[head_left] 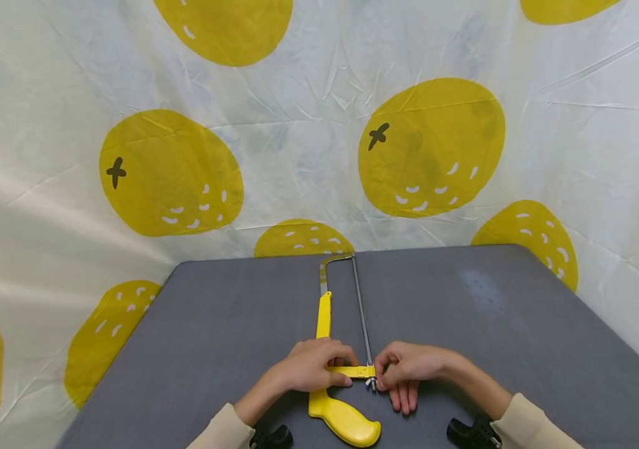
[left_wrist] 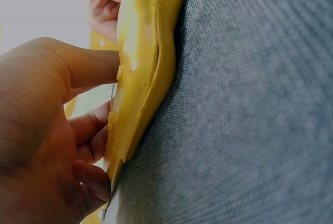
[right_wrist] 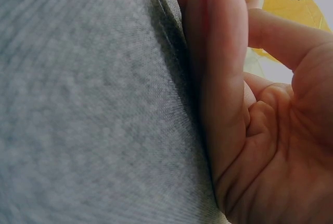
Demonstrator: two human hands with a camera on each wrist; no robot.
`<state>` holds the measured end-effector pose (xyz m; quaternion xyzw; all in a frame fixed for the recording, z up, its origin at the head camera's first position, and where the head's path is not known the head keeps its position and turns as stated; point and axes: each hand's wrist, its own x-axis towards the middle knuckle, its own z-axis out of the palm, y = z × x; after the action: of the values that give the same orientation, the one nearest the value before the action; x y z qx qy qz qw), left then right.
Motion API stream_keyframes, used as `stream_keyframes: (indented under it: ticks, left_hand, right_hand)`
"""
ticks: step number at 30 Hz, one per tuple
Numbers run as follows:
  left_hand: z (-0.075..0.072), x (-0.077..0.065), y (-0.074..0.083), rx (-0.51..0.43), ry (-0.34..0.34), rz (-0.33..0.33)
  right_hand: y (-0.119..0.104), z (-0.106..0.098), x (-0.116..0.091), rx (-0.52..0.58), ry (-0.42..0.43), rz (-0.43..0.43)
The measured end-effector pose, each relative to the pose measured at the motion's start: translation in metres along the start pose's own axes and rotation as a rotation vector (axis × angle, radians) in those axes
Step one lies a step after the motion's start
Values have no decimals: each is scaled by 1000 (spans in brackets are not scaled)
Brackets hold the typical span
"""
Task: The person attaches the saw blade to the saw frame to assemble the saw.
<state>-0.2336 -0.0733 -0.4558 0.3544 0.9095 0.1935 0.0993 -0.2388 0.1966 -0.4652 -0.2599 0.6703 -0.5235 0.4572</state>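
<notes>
A hacksaw with a yellow handle point(head_left: 347, 423) lies on the grey table, its thin blade point(head_left: 361, 305) running away from me on the right of the frame point(head_left: 324, 315). My left hand point(head_left: 313, 365) grips the frame just above the handle, fingers and thumb around the yellow crossbar point(head_left: 355, 372). In the left wrist view, the thumb presses the yellow handle point(left_wrist: 143, 67) from the side. At the crossbar's right end, my right hand point(head_left: 409, 368) pinches beside the wing nut point(head_left: 371, 383), with its other fingers extended downward. The right fingertips' contact is hidden in the right wrist view.
The grey cloth-covered table point(head_left: 229, 312) reaches back to a white curtain point(head_left: 297, 156) printed with large yellow fruit. The saw's far end comes close to the table's back edge. Black wrist devices point(head_left: 473, 433) sit at both cuffs.
</notes>
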Motion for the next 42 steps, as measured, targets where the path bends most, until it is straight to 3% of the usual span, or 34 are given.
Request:
stream_keyframes:
  ticks: [19, 25, 42]
  left_hand:
    - [-4, 0, 2, 3, -23, 4]
    - [0, -1, 2, -20, -57, 7]
    - [-3, -2, 0, -69, -62, 2]
  right_hand:
    - [-3, 3, 0, 11, 8, 7]
    - [0, 4, -1, 12, -8, 10]
    - [0, 5, 0, 2, 14, 3]
